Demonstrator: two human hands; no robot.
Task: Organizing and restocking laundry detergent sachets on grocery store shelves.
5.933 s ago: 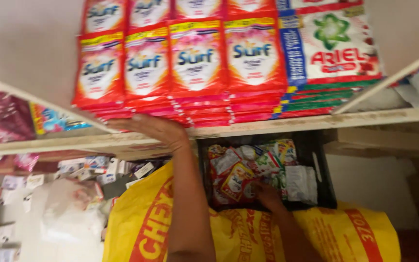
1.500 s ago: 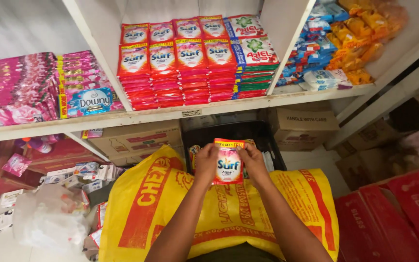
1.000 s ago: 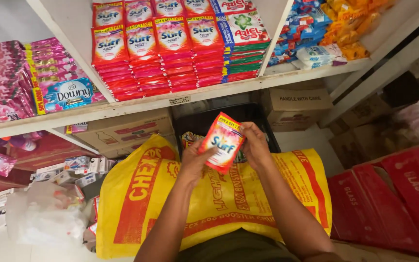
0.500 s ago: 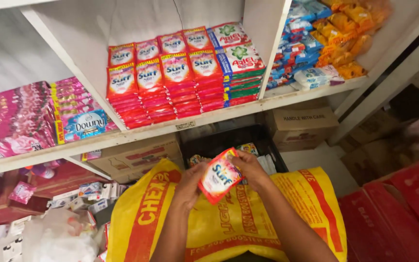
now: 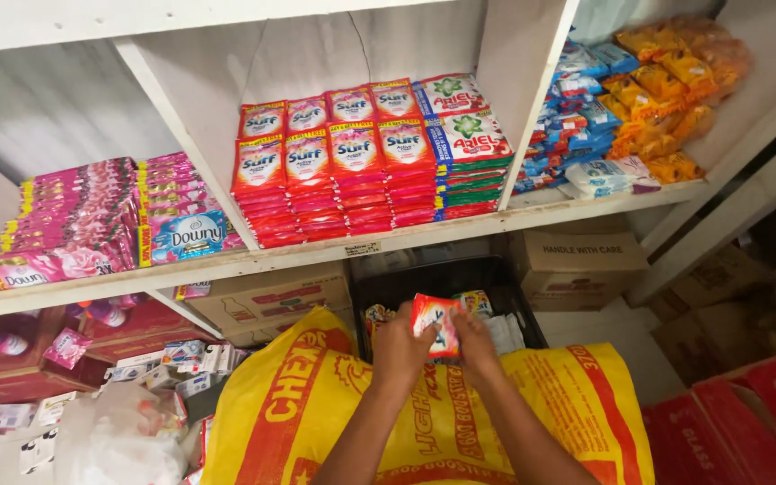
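You have a small stack of red sachets (image 5: 435, 323) pinched between both hands — your left hand (image 5: 400, 348) clasps its left edge and your right hand (image 5: 471, 339) closes over its right edge, fingers curled tight on the packets. The stack hangs just above the black crate (image 5: 514, 289), which sits on the floor under the shelf board (image 5: 316, 254) and beyond the big yellow sack (image 5: 316, 404) across your lap.

As for progress, judging from how things lie: the middle bay already carries rows of red sachets (image 5: 330, 166) standing in front-facing columns, with green-and-white sachets (image 5: 467, 144) to their right, so much of that bay looks stocked. The bundle in your hands is not on the shelf yet, and the crate shows more packets (image 5: 476, 303) inside — how many, you cannot tell from here.

To the far left lie pink sachets (image 5: 74, 216); to the far right, blue and orange packs (image 5: 639, 99). Cardboard boxes (image 5: 581, 260) stand beside the crate.
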